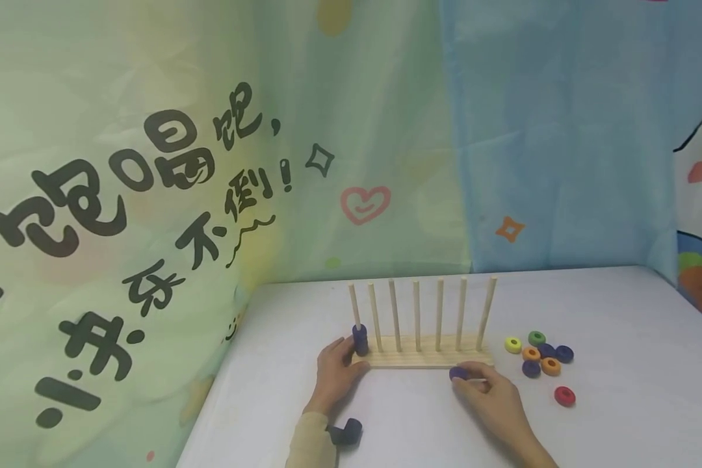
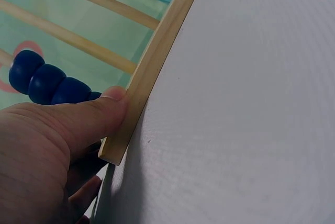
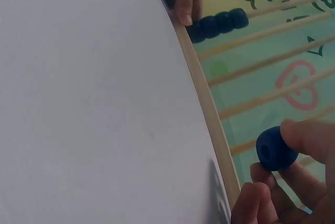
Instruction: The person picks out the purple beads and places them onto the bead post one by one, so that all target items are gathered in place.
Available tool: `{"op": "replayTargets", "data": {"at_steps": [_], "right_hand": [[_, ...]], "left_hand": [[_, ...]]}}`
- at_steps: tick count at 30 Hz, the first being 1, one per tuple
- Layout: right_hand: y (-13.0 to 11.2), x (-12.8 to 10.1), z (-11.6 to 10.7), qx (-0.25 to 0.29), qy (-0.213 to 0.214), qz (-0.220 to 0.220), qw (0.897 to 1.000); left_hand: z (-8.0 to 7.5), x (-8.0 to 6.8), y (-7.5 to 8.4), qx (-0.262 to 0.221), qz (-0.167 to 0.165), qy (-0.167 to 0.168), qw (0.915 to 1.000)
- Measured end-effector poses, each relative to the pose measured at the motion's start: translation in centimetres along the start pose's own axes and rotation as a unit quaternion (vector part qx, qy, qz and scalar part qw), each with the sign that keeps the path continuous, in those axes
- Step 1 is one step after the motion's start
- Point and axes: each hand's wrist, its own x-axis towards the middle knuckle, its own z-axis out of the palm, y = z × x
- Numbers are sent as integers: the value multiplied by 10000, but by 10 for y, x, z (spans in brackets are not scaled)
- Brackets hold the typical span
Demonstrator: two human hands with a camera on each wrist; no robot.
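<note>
A wooden peg rack with a row of several upright rods stands on the white table. Blue beads are stacked on its leftmost rod. My left hand grips the left end of the base, the thumb on the front edge beside the stack, as the left wrist view shows. Between thumb and fingers, my right hand pinches one loose blue bead, its hole visible in the right wrist view. That bead is in front of the rack toward its right end; the other rods carry no beads.
Right of the rack lie a yellow bead, a green bead, two orange beads and three blue beads. A red bead sits nearer the front. A printed curtain hangs behind the table.
</note>
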Motion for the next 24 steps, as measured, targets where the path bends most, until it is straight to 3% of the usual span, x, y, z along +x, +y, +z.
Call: {"op": "replayTargets", "data": {"at_steps": [10,24], "right_hand": [[-15,2,12,303,-3,-528,9981],[-43,8,27,506,-177,-902,9945]], "left_hand": [[-1,2,0,48,-49,-10,10000],[1,1,-1,73,-154,-38,9998]]}}
